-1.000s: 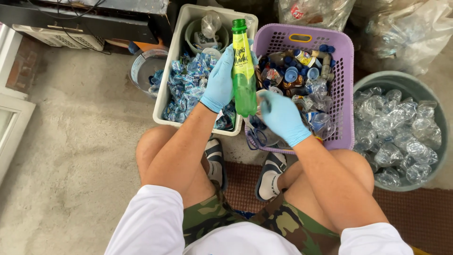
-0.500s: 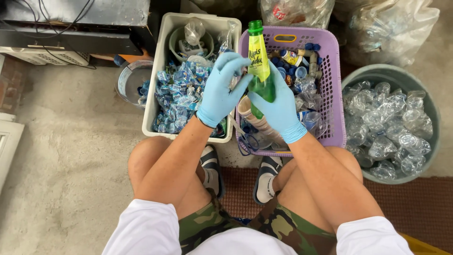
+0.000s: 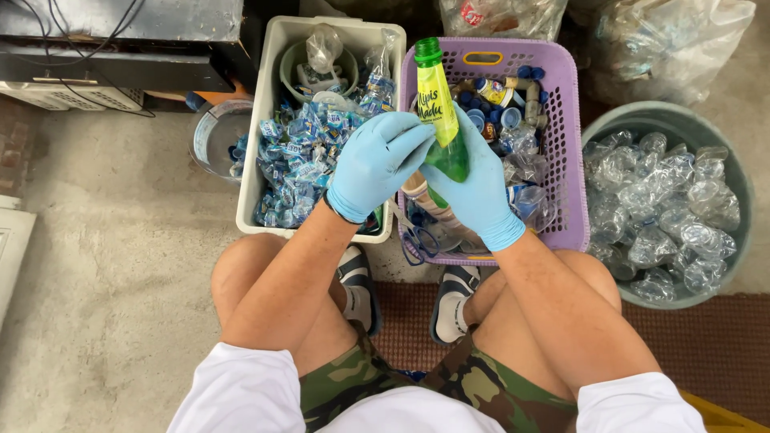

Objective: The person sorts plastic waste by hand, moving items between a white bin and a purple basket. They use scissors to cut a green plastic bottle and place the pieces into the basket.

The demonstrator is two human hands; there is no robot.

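Two gloved hands meet on one green plastic bottle (image 3: 439,120). We sit low over a rough grey concrete floor (image 3: 104,281), with a brown ribbed mat (image 3: 706,337) under our striped shoes (image 3: 453,301).

Our right hand (image 3: 473,188) has its fingers (image 3: 469,136) clamped around the lower body of the bottle, which stands nearly upright with its green cap away from us. The fingers (image 3: 413,136) of our left hand (image 3: 373,168) are pinched together on the yellow label, just beside the right fingers. Both gloves are thin, smooth, pale blue.

Beyond the right fingers stands a lilac plastic basket (image 3: 565,160) with perforated walls, holding mixed bottles and blue caps. Beyond the left fingers is a cream rectangular bin (image 3: 250,176) full of crumpled blue-and-white label wrappers, with a round greenish bowl (image 3: 293,72) at its far end. Well to the right of the right fingers sits a round grey-green tub (image 3: 742,208) heaped with crushed clear bottles. Clear sacks (image 3: 666,40) of more plastic lie past the basket. To the left of the bin, a small clear container (image 3: 212,136) rests on the floor.
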